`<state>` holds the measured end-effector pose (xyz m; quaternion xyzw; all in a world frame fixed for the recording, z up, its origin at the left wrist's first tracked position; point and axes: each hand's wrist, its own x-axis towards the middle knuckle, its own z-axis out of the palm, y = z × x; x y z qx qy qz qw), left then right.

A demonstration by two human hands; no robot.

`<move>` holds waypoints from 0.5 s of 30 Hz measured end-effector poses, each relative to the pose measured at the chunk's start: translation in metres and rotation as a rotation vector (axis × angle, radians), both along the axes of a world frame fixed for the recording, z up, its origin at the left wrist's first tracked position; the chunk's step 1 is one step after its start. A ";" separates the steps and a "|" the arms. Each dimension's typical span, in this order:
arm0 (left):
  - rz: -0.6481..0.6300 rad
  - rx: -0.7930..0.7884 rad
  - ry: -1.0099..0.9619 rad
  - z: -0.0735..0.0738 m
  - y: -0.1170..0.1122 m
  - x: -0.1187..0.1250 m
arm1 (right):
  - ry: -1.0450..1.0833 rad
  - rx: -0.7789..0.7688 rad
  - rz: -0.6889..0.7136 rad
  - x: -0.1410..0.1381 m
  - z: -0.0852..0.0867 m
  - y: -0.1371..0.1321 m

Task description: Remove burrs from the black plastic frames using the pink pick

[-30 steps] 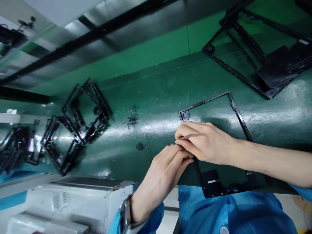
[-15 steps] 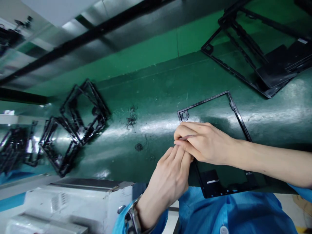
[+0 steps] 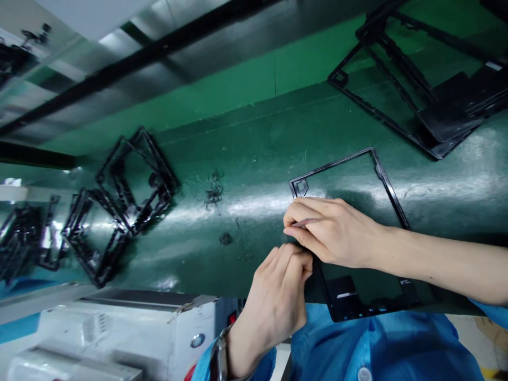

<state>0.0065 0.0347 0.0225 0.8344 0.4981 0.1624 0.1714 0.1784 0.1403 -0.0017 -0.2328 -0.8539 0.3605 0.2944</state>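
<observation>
A thin black plastic frame (image 3: 387,185) lies on the glossy green work surface (image 3: 257,159) in front of me. My right hand (image 3: 331,230) is closed over the frame's left edge, pinching a small thin tool whose tip shows between thumb and fingers. My left hand (image 3: 278,296) comes up from below with its fingers curled, pressing against the same edge just under my right hand. A watch sits on my left wrist. Blue sleeves and a blue coat show at the bottom.
Several black frames are stacked at the left (image 3: 130,185) and further left (image 3: 24,238). Larger black frames and panels lie at the top right (image 3: 428,79). Black plastic shavings (image 3: 214,196) dot the surface. A white machine box (image 3: 119,333) stands at the lower left.
My left hand has slid down and back along the frame's edge, its fingers curling more. My right hand has stayed in place on the frame.
</observation>
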 end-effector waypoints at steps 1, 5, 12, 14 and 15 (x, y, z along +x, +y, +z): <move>0.027 -0.024 -0.019 0.000 -0.001 -0.002 | 0.005 -0.005 0.001 0.000 0.000 0.000; 0.121 -0.044 -0.087 -0.006 -0.004 -0.010 | 0.020 -0.005 0.000 0.000 0.000 0.000; 0.050 -0.006 -0.009 -0.008 0.003 -0.009 | 0.010 -0.007 0.003 0.001 -0.001 0.001; 0.025 0.017 0.043 -0.005 0.007 -0.007 | 0.011 -0.006 0.002 0.001 0.000 0.001; 0.008 0.036 0.079 -0.004 0.009 -0.006 | 0.011 -0.004 -0.001 0.001 0.000 0.001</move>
